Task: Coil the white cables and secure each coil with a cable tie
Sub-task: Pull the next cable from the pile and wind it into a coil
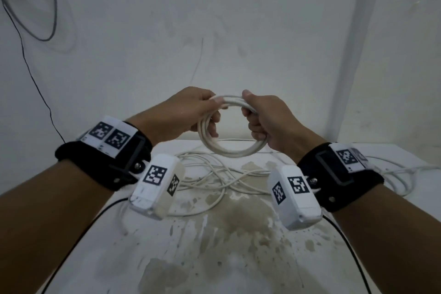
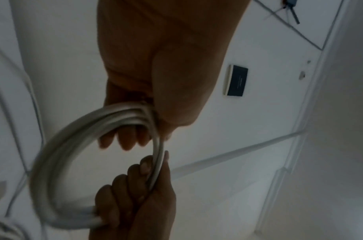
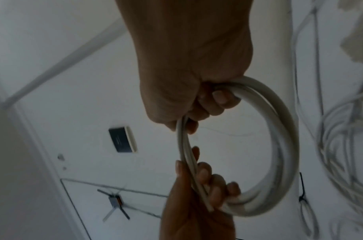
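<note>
Above stained table [image 1: 233,258], left hand [image 1: 188,112] and right hand [image 1: 267,119] grip cable coil [image 1: 229,150].

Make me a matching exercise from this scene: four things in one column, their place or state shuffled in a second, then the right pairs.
1. white coil
2. loose cables
3. left hand
4. right hand

A. grips the coil's right side
B. lies tangled on the stained table
C. held up between both hands
D. grips the coil's left side

Pairs: 1-C, 2-B, 3-D, 4-A

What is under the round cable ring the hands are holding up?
Under the coil lie loose white cables on a stained table. The wrists hide parts of them. No cable tie shows.
</note>
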`<state>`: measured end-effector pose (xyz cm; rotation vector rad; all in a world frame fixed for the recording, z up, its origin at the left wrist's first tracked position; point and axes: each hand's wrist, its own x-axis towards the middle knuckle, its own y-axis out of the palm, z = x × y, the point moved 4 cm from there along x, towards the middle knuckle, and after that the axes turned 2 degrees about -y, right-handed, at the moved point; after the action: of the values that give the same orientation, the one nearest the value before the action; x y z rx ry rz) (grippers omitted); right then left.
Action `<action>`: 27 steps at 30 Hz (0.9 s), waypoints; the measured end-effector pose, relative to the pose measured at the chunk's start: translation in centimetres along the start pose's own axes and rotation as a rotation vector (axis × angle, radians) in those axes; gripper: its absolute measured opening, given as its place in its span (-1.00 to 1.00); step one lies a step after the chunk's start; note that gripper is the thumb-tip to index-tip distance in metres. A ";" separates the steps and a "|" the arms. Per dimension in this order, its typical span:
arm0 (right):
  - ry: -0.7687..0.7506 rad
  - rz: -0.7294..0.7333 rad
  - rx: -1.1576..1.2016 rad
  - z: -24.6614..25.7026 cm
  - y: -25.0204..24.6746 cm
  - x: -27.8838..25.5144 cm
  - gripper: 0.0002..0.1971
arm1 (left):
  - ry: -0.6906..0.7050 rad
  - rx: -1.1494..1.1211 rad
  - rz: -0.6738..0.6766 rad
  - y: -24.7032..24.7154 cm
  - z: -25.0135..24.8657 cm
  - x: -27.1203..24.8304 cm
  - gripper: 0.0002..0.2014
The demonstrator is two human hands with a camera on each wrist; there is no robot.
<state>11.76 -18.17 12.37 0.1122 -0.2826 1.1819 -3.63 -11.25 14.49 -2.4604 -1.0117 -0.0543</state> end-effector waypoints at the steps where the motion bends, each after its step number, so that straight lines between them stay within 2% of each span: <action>1: -0.025 0.030 -0.079 0.1 0.2 -0.1 -0.55 | 0.005 0.094 0.058 0.3 -0.1 -0.2 -0.73; 3: -0.065 0.049 -0.168 0.2 0.6 -0.2 -0.54 | 0.039 0.184 0.068 0.8 -0.5 -0.3 -0.73; 6: -0.088 0.051 -0.193 0.3 0.9 -0.3 -0.54 | 0.088 0.189 0.008 1.0 -0.3 -0.3 -0.75; 10: -0.067 0.144 -0.264 -0.3 1.2 -0.7 -0.54 | 0.158 0.301 0.030 1.5 0.6 -0.4 -0.82; 16: -0.037 0.065 -0.071 -1.1 1.0 -1.0 -0.51 | 0.319 0.355 -0.179 1.4 0.5 -0.1 -0.88; 20: 0.077 -0.002 0.100 -2.0 1.1 -1.4 -0.50 | 0.299 0.212 -0.286 1.0 1.1 0.0 -0.88; 23: 0.069 -0.084 0.138 -1.9 1.2 -1.3 -0.52 | 0.251 0.110 -0.333 1.5 1.4 -0.2 -0.84; 27: 0.061 -0.138 0.168 -2.3 1.1 -1.3 -0.54 | 0.082 -0.047 -0.279 2.4 2.3 -0.3 -0.78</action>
<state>10.67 -18.37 9.76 0.2381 -0.1195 1.0683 -2.58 -11.89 11.35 -2.3193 -1.3229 -0.2698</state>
